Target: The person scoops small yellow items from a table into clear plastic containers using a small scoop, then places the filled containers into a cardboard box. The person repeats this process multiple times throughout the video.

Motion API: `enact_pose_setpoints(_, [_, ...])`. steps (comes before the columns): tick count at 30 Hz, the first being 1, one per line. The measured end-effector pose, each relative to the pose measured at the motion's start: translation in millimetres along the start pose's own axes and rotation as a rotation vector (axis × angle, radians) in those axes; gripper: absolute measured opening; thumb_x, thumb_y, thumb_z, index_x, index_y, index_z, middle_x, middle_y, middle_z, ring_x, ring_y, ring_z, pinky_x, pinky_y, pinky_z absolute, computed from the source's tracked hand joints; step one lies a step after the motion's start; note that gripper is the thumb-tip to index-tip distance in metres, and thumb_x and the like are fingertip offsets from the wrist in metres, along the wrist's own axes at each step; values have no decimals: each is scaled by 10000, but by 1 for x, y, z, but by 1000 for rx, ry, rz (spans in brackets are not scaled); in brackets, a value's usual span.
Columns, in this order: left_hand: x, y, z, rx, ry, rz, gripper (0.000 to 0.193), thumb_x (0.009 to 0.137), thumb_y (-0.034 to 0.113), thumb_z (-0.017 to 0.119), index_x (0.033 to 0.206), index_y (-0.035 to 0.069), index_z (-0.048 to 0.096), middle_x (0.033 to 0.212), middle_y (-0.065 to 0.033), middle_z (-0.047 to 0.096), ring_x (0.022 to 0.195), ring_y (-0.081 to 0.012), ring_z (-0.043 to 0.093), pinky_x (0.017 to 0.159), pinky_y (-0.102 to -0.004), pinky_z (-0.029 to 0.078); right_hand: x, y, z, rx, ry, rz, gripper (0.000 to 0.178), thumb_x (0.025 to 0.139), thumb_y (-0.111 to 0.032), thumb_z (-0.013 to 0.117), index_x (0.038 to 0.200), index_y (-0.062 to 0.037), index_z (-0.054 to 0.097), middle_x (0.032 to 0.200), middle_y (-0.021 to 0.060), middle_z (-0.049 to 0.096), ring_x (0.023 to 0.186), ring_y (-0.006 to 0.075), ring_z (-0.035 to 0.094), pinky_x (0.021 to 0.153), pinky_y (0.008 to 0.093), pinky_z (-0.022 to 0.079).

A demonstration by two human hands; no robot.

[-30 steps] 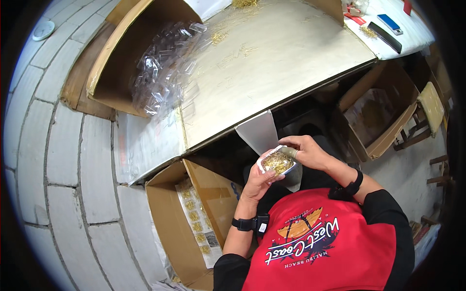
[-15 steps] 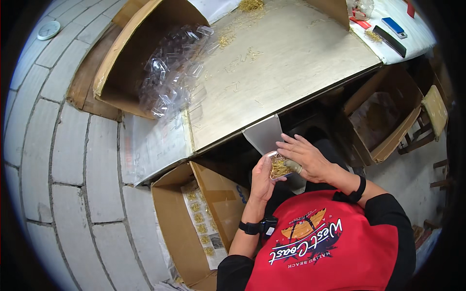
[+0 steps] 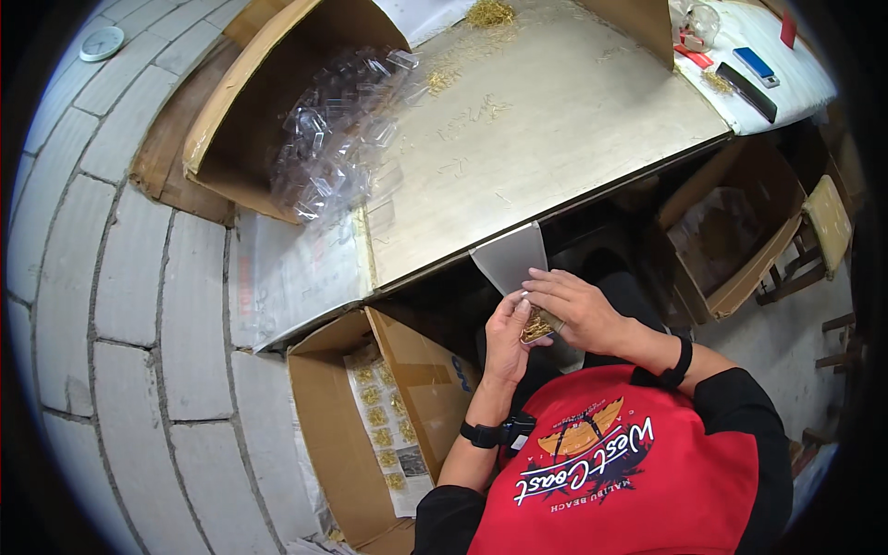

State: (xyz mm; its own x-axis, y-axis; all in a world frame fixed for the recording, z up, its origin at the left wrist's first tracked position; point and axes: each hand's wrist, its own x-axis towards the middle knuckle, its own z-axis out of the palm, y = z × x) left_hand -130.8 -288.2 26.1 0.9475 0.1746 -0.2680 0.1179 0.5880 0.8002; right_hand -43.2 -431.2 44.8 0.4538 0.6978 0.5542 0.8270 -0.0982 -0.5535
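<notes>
A small clear plastic box (image 3: 536, 326) filled with thin gold-coloured metal pieces is between my two hands, just in front of the table's near edge. My left hand (image 3: 507, 340) grips it from the left, with the thumb along its upper side. My right hand (image 3: 583, 313) covers the right and far part of the box. Its fingers lie close together and their tips meet my left thumb and fingertips. Part of the box and its lid are hidden beneath the right fingers. A pale cover is on one right digit, partly out of sight.
Clear empty plastic boxes (image 3: 333, 139) spill from a tipped carton (image 3: 236, 102) on the table (image 3: 555, 120). Loose gold pieces (image 3: 490, 13) lie at its far side. Filled boxes (image 3: 379, 416) sit in a carton (image 3: 324, 444) at lower left. Another carton (image 3: 731, 240) and a stool (image 3: 826, 222) stand right.
My right hand's fingers have come down and drawn together over the box, covering more of it. The left thumb has moved toward the box's far edge. The view has shifted slightly.
</notes>
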Motion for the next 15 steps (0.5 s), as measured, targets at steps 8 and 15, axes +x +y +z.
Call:
enact_pose_setpoints(8, [-2, 0, -3, 4, 100, 8, 255, 953, 201, 503, 1131, 22, 537, 942, -76, 627, 715, -134, 650, 488, -258, 564, -5, 4, -1, 201, 24, 82, 429, 706, 42, 581, 1129, -27, 580, 1162, 161, 588, 1164, 325, 524, 976, 427, 422])
enact_pose_setpoints(15, [4, -17, -9, -149, 195, 93, 250, 974, 214, 469, 1110, 20, 549, 965, -62, 637, 851, -137, 635, 722, -278, 545, -2, -15, 0, -140, -204, -64, 541, 841, -296, 609, 1265, 13, 476, 1300, 164, 507, 1276, 313, 421, 1084, 473, 260])
